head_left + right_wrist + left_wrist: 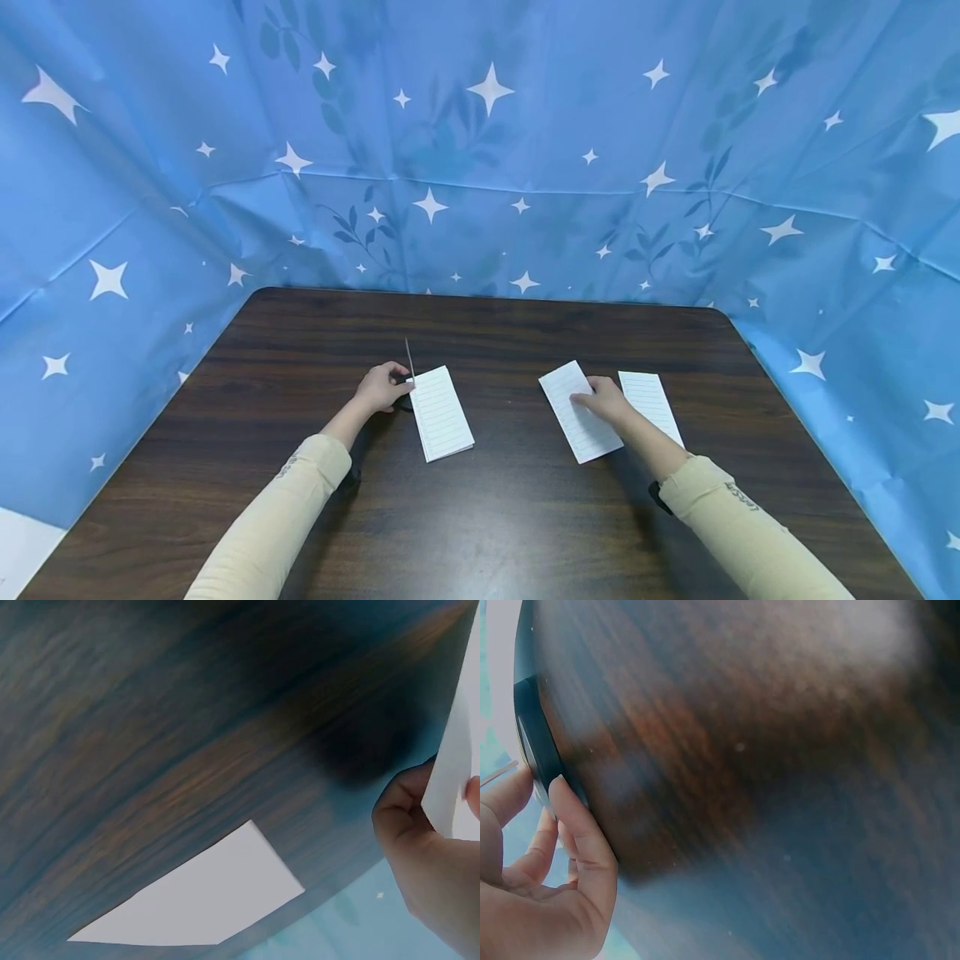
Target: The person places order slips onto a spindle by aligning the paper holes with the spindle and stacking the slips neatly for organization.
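Note:
My left hand (pixel 380 388) pinches the upper left corner of a small stack of white lined paper (pixel 441 414). A thin strip (pixel 409 358) stands up by the thumb; its kind is unclear. In the left wrist view, thumb and fingers close around the stack's dark, shaded edge (pixel 536 724). My right hand (pixel 606 400) grips a white lined sheet (pixel 572 408) by its right side, thumb on top. In the right wrist view, the held sheet (pixel 450 765) is tilted above the table, its far part cut off. Another lined sheet (pixel 651 404) lies beyond the right wrist, partly behind the forearm.
Both hands work over a dark wood-grain table (pixel 480 517) with rounded far corners. A blue curtain (pixel 480 150) with white stars hangs close behind and along both sides. In the right wrist view, the loose sheet (pixel 195 900) lies flat near the table edge.

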A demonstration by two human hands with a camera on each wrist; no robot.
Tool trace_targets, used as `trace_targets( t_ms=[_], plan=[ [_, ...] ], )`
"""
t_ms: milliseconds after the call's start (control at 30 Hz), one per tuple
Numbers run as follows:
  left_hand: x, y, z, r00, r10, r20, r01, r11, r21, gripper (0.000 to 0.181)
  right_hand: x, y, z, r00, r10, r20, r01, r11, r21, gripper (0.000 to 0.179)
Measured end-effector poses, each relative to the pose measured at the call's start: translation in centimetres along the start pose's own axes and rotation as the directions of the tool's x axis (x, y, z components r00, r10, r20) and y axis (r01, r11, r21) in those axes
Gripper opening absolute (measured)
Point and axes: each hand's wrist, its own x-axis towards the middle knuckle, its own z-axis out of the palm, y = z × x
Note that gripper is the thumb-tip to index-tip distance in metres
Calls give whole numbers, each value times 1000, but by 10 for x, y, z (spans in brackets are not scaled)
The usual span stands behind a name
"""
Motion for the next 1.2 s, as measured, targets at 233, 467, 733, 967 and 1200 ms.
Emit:
trace_targets(
  t_ms=[233, 467, 733, 967, 1200],
  plan=[
    [0, -1, 2, 1000, -15, -5, 15, 1000, 1, 34, -5, -13, 10, 998, 52, 36, -55, 995, 87, 36],
    [0, -7, 6, 998, -52, -37, 52, 999, -1, 32, -5, -20, 27, 998, -6, 64, -4, 988, 155, 36],
    [2, -2, 4, 997, -22, -73, 22, 1000, -2, 32, -14, -52, 32, 997, 16, 77, -31, 980, 197, 34],
    [-3, -4, 3, 991, 30, -134, -27, 999, 25, 27, -13, -69, 40, 996, 23, 87, -40, 977, 209, 32],
    [-8, -4, -4, 986, 72, -152, -67, 997, 36, 23, -13, -85, 47, 996, 13, 92, -35, 971, 236, 32]
  ],
)
